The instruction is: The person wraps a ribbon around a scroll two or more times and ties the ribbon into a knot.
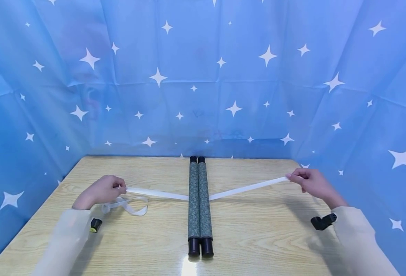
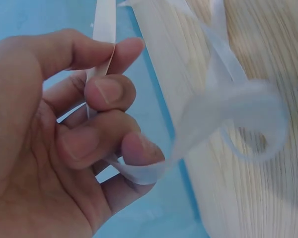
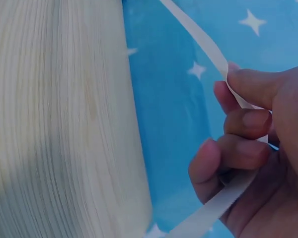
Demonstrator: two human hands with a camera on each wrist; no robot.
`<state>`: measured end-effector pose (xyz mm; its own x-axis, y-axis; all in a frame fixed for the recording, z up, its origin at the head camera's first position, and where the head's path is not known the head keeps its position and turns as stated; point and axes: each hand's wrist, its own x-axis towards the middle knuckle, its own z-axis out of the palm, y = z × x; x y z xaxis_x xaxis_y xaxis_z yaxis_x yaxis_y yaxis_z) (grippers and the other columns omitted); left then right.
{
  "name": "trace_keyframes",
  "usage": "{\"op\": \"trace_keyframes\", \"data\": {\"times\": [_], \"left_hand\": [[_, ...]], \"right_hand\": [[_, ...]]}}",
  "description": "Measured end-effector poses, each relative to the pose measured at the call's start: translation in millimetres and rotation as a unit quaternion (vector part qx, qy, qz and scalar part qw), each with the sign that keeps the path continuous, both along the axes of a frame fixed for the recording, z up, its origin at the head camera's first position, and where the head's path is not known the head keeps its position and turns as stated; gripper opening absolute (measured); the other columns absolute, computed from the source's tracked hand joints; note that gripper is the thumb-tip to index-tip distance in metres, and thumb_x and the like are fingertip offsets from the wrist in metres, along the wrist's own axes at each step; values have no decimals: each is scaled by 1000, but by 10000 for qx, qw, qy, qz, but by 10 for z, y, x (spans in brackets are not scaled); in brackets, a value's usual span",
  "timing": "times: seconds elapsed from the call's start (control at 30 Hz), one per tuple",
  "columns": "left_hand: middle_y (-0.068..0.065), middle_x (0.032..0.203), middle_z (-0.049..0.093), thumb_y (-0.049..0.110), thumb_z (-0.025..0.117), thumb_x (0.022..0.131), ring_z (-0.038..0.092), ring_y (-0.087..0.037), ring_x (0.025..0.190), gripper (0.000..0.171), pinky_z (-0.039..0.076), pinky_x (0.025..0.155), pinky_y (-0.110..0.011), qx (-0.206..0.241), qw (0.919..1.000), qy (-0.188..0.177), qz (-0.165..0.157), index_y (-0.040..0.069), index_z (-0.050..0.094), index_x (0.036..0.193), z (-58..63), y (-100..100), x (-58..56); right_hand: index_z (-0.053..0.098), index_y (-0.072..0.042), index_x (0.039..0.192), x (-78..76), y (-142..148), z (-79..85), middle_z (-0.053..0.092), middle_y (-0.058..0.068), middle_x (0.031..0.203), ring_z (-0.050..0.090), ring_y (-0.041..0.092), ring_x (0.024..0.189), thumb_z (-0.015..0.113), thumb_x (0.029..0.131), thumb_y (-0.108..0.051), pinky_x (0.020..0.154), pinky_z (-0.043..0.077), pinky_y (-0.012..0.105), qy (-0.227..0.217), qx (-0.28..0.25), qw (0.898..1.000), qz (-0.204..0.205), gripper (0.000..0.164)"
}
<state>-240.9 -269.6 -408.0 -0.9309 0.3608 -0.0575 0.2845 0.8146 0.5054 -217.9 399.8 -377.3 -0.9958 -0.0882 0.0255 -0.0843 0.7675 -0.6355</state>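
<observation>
Two slim rolls in green patterned cloth with dark end knobs, which look like a scroll (image 1: 193,203), lie side by side on the table. A white ribbon (image 1: 248,188) runs out from both sides of the scroll at about its middle. My left hand (image 1: 103,190) pinches the ribbon on the left, and its loose end loops below the fingers. On the right, my right hand (image 1: 311,184) pinches the other length between thumb and fingers and holds it raised. In both wrist views the ribbon passes through curled fingers. The part of it at the scroll's underside is hidden.
The wooden table (image 1: 265,237) has its far edge against a blue curtain (image 1: 196,96) with white stars, which also hangs at both sides. A small black device (image 1: 324,221) sits at the right wrist, another (image 1: 95,225) at the left.
</observation>
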Motion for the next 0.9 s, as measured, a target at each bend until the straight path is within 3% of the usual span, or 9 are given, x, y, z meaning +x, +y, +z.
{"op": "trace_keyframes", "data": {"times": [0.1, 0.23, 0.33, 0.53, 0.77, 0.9], "left_hand": [[3, 66, 47, 15, 56, 100, 37, -12, 58, 20, 36, 61, -30, -12, 10000, 28, 45, 9, 74, 94, 4, -120, 16], [5, 63, 44, 18, 56, 102, 34, -9, 54, 21, 35, 58, -29, 46, 10000, -15, 76, 9, 74, 97, 16, -279, 66], [4, 62, 45, 21, 56, 103, 33, -9, 54, 22, 35, 58, -30, 64, 9998, -98, 187, 9, 74, 98, 38, -402, 99], [4, 67, 50, 24, 57, 104, 37, -9, 56, 22, 34, 58, -29, -104, 9992, -23, 390, 11, 74, 100, 90, -663, 153], [4, 65, 45, 28, 55, 106, 35, -8, 53, 25, 33, 53, -29, -150, 9985, -44, 526, 10, 72, 104, 181, -968, 225], [-2, 75, 58, 28, 54, 107, 43, -10, 60, 28, 36, 57, -30, -420, 9964, 132, 726, 7, 72, 108, 244, -1200, 240]], "right_hand": [[68, -7, 105, 25, 134, 20, 48, -1, 64, 47, 18, 54, 56, 104, -48, 55, 41, 33, 93, 141, 9997, -194, 43], [71, -8, 108, 44, 280, 29, 64, 8, 85, 49, 16, 65, 55, 103, -52, 57, 40, 32, 386, 490, 9965, -549, 47], [72, -9, 107, 59, 365, 24, 68, 11, 97, 50, 15, 72, 55, 103, -53, 59, 39, 32, 716, 713, 9910, -883, 48], [70, -7, 108, 113, 512, 28, 60, 8, 82, 44, 18, 64, 53, 102, -57, 53, 34, 32, 989, 853, 9801, -1497, 53], [68, 2, 113, 158, 699, 67, 65, 32, 108, 55, 36, 81, 52, 104, -50, 56, 37, 32, 1464, 1322, 9559, -2174, 55], [67, 6, 112, 196, 782, 76, 67, 34, 103, 56, 39, 80, 51, 105, -44, 56, 36, 34, 1708, 1489, 9404, -2535, 52]]}}
